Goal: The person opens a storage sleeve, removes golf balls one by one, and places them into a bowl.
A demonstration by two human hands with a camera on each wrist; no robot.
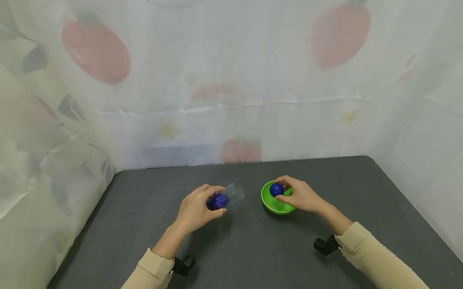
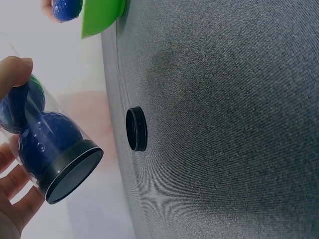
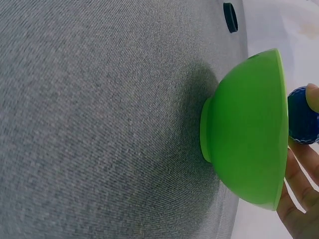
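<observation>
My right hand (image 1: pixel 302 196) pinches a dark blue dimpled ball (image 1: pixel 276 189) just above the green plastic bowl (image 1: pixel 273 205). My left hand (image 1: pixel 195 210) grips the clear ball-filled tube (image 1: pixel 226 197), its long axis pointing right toward the bowl.

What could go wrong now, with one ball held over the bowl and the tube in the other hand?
The right hand pinches a ball above the green bowl; dropped from there, it might bounce out and roll across the table. The left hand holds the clear tube tilted with balls inside; if the far end is open, they might slip out.
</observation>
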